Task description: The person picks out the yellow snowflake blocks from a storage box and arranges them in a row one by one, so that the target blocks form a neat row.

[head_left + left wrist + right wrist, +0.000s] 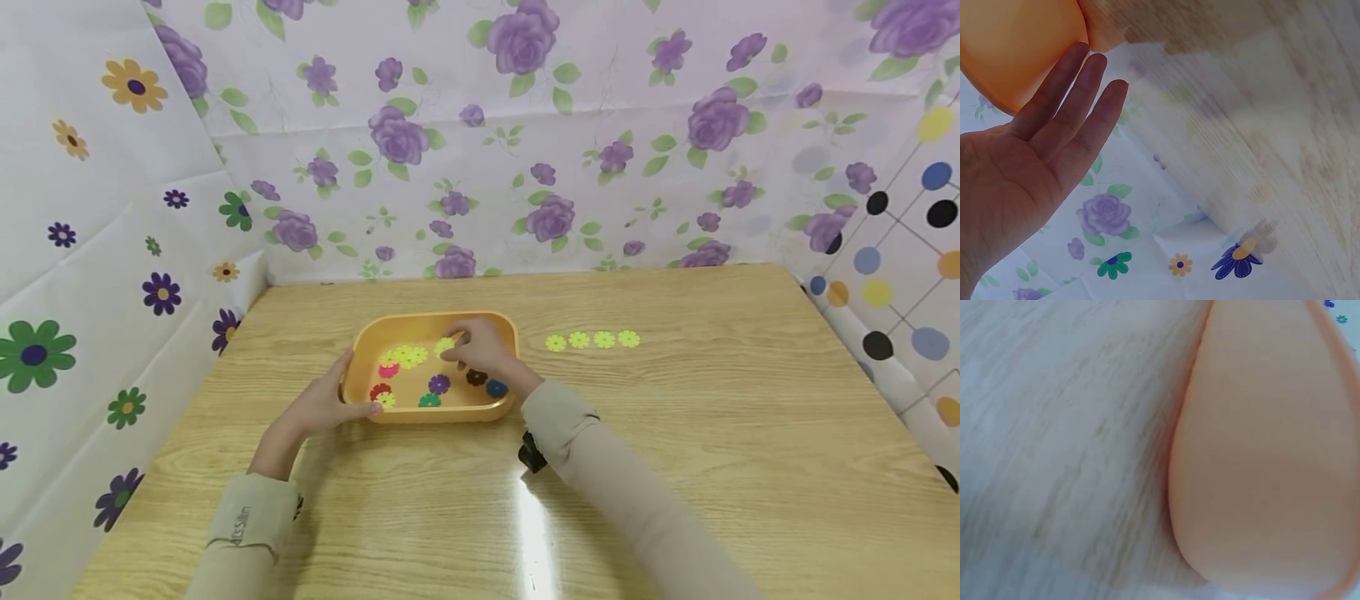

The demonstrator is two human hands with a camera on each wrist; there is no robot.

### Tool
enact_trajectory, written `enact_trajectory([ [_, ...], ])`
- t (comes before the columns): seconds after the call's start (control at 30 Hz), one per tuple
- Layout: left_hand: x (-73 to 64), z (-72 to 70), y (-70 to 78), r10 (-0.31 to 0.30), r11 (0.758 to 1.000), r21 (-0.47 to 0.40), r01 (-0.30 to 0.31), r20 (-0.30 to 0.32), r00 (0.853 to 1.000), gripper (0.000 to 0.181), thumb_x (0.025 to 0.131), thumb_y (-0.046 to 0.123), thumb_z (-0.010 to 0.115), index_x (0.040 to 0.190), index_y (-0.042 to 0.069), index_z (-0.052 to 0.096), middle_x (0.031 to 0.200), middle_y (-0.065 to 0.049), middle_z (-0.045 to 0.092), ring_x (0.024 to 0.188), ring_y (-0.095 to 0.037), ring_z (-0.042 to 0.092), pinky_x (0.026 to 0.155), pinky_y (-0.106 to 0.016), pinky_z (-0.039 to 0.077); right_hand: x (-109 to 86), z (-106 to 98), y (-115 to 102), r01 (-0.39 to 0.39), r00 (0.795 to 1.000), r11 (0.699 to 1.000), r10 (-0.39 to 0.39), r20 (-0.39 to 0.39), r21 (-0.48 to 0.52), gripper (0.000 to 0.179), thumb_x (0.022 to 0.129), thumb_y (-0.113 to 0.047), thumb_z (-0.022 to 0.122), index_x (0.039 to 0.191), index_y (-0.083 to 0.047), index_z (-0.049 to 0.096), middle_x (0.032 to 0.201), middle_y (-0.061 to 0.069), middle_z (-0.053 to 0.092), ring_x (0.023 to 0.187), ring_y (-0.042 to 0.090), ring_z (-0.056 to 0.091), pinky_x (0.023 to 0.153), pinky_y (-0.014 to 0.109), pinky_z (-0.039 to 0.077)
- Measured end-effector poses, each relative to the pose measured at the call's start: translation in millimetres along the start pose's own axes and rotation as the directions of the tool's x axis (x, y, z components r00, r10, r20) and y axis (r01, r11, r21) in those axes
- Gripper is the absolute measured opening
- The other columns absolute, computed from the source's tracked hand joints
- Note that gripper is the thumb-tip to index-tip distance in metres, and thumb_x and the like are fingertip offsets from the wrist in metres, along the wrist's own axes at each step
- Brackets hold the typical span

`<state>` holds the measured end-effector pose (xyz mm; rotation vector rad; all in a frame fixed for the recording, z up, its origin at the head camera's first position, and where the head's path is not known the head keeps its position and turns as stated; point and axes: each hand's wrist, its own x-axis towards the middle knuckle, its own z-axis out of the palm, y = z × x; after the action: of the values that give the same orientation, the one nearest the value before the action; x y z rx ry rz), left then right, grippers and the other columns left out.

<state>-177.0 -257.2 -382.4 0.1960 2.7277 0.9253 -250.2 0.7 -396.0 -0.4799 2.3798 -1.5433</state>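
A shallow orange plastic basin point(420, 414) stands on the table, with loose notched snowflake discs in several colours inside. The left hand point(318, 404) is at its left end, thumb on the front rim. In the left wrist view, straight fingers point(1085, 134) lie against the basin's outer wall point(1016, 50). Reaching in over the right side, the right hand point(482, 346) pinches a yellow snowflake disc point(444, 345) between thumb and index finger. Nearby inside lie a yellow cluster point(405, 357), a purple disc point(438, 384), a brown disc point(476, 378) and a blue disc point(496, 388).
On the wooden table point(712, 433), right of the basin, several yellow discs point(603, 339) form a row. Flowered cloth point(480, 167) hangs along the back and left, dotted cloth point(892, 275) at the right. A black object point(532, 454) shows at the right wrist.
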Motion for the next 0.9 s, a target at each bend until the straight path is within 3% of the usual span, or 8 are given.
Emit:
enact_trajectory([
  [0.27, 0.8, -0.5, -0.5, -0.015, 1.0, -0.014, 0.015, 0.012, 1.0, 0.11, 0.075, 0.041, 0.073, 0.144, -0.002, 0.0, 0.144, -0.03, 0.016, 0.125, -0.044, 0.031, 0.1, -0.056, 0.026, -8.5, -11.1, -6.9, -0.025, 1.0, 0.997, 0.025, 0.001, 0.067, 0.034, 0.081, -0.009, 0.068, 0.114, -0.004, 0.061, 0.084, 0.025, 0.063, 0.073, 0.04, 0.061, 0.068, 0.046, 0.051],
  [0.47, 1.5, -0.4, -0.4, -0.017, 1.0, -0.021, 0.018, 0.016, 1.0, 0.11, 0.075, 0.041, 0.072, 0.144, -0.001, -0.001, 0.145, -0.03, 0.015, 0.126, -0.044, 0.03, 0.1, -0.056, 0.025, -17.2, -21.2, -11.8, 0.041, 0.999, 0.999, -0.041, -0.007, 0.032, 0.034, 0.081, -0.007, 0.068, 0.113, -0.002, 0.06, 0.072, 0.015, 0.063, 0.065, 0.032, 0.063, 0.063, 0.038, 0.053],
  [0.67, 0.6, -0.6, -0.1, -0.011, 1.0, -0.009, 0.011, 0.008, 1.0, 0.11, 0.075, 0.041, 0.073, 0.144, -0.003, 0.0, 0.144, -0.031, 0.016, 0.125, -0.045, 0.031, 0.1, -0.056, 0.026, -20.3, -31.4, -11.1, 0.037, 0.999, 0.999, -0.037, -0.014, -0.015, 0.037, 0.081, -0.01, 0.069, 0.116, -0.004, 0.06, 0.067, 0.01, 0.061, 0.067, 0.034, 0.063, 0.063, 0.043, 0.051],
  [0.9, 0.4, -0.4, -0.4, -0.003, 1.0, -0.001, 0.003, 0.002, 1.0, 0.11, 0.074, 0.042, 0.072, 0.144, -0.004, 0.0, 0.143, -0.032, 0.018, 0.123, -0.044, 0.034, 0.099, -0.056, 0.028, -26.2, -42.2, -8.8, 0.048, 0.999, 0.998, -0.049, -0.007, -0.03, 0.039, 0.082, -0.01, 0.068, 0.118, -0.001, 0.058, 0.068, 0.01, 0.06, 0.067, 0.033, 0.063, 0.054, 0.029, 0.05],
])
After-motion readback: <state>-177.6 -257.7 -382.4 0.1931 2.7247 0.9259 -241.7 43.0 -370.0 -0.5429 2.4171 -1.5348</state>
